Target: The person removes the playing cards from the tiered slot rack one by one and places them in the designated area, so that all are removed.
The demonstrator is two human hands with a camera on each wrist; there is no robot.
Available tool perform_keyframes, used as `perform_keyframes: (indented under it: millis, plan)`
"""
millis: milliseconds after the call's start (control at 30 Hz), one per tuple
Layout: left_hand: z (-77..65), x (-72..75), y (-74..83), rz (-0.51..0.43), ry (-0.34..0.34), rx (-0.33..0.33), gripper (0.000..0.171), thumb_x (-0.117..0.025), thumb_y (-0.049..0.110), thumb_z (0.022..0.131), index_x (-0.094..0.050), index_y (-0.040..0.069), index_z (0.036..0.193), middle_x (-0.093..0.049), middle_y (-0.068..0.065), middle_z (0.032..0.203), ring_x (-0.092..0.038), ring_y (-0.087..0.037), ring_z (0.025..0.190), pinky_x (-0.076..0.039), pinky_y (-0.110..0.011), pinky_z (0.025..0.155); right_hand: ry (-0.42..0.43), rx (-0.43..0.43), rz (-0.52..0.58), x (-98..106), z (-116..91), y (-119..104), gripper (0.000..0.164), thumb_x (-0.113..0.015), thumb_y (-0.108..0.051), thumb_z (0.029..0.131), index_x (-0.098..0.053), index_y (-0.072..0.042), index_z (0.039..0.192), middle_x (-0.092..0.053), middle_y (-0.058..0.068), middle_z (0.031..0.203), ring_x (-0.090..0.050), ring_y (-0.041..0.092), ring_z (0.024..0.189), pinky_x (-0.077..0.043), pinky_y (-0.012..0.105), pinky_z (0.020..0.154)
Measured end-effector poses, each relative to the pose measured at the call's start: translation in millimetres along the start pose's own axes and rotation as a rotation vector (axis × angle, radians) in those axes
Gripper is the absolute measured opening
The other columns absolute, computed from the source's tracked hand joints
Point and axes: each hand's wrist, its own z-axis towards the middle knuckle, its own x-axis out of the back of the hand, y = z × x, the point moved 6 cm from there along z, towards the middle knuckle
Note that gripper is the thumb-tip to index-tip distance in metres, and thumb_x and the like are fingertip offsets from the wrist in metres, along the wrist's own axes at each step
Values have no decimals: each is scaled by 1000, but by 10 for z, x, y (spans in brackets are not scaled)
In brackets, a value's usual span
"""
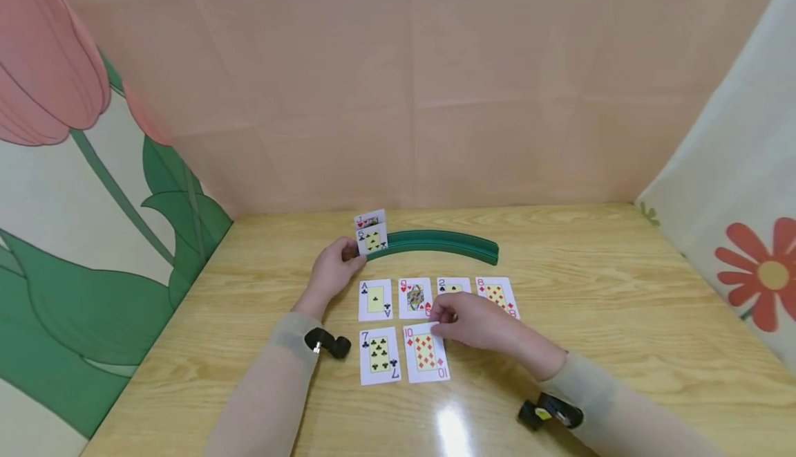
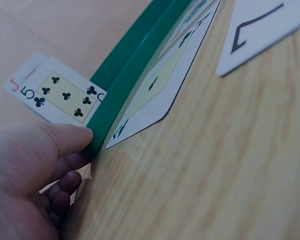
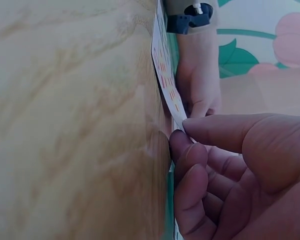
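My left hand [image 1: 332,270] grips the left end of a curved green card holder [image 1: 441,241], its thumb pressed on the front wall in the left wrist view. In that end of the holder stand a five of clubs [image 1: 372,240] and, behind it, a jack of hearts [image 1: 370,217]. Between thumb and fingers, my right hand [image 1: 475,320] pinches the upper right corner of a ten of diamonds [image 1: 425,353]. That card is tilted, with its pinched end lifted off the table in the right wrist view.
An ace of clubs [image 1: 375,300], a queen of hearts [image 1: 414,298], a two of spades [image 1: 453,284] and an eight of diamonds [image 1: 497,294] lie in a row before the holder. Nearer is a seven of clubs [image 1: 379,355]. A pink cloth [image 1: 410,97] hangs behind the wooden table [image 1: 591,284].
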Motion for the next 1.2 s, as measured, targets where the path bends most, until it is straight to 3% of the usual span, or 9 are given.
perform_keyframes:
  millis: [467,767,1200]
  plan:
    - [-21,6,0,-9,-3,2,32,-77,24,107,-69,11,134,-70,-10,129,-65,-30,120,-53,-51,108,34,-24,-46,-17,-21,-34,17,-86,-20,98,-70,-24,93,-64,-9,83,-56,13,75,-46,32,69]
    - [-9,21,-1,-6,0,10,32,-77,24,107,-69,11,135,-70,-10,129,-64,-29,120,-53,-50,108,53,-23,-134,-34,-8,-107,23,-86,-21,98,-65,-25,89,-59,-7,76,-52,12,69,-41,30,66]
    - [2,38,2,-3,-1,4,31,-77,24,107,-69,11,134,-71,-9,129,-64,-29,119,-53,-50,107,55,-7,-147,-50,27,-92,28,-87,-21,98,-61,-23,88,-58,-6,76,-52,12,68,-40,28,63]
